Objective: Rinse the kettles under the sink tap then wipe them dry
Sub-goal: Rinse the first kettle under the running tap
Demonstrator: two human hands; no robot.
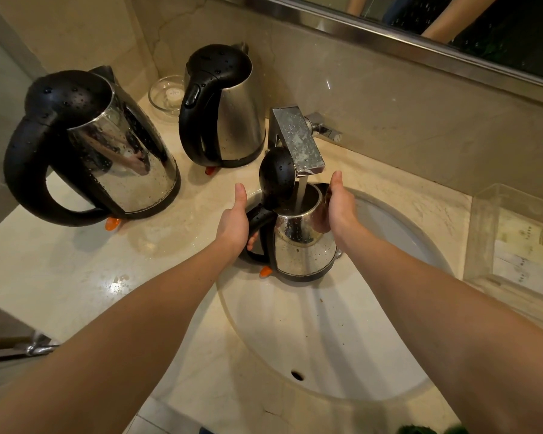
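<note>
Head view shows my two forearms reaching out over the white sink (295,324), its basin sunk into a pale marble table (60,270) spotted with water. Past the basin's near wall, the left grip (232,223) is wrapped round the black handle of a steel kettle (301,242), thumb up, and the right grip (339,211) cups the wet body from the other side. I judge both holds are needed because the pot gets heavier as it fills and the steel is slick. The kettle sits upright between the grips, its lid (276,180) tipped back so the stream (300,195) from the tap (298,139) just above falls straight into its mouth. Whether its base rests on the porcelain I cannot tell. Left of the left grip stand the near kettle (107,145) and, farther off, the far kettle (229,111), both with lids shut and beaded with drops, probably waiting to be wiped. Beyond them are a glass dish (166,93), the stone wall and a mirror (452,20). Right of the right grip lies a clear tray (514,239).
</note>
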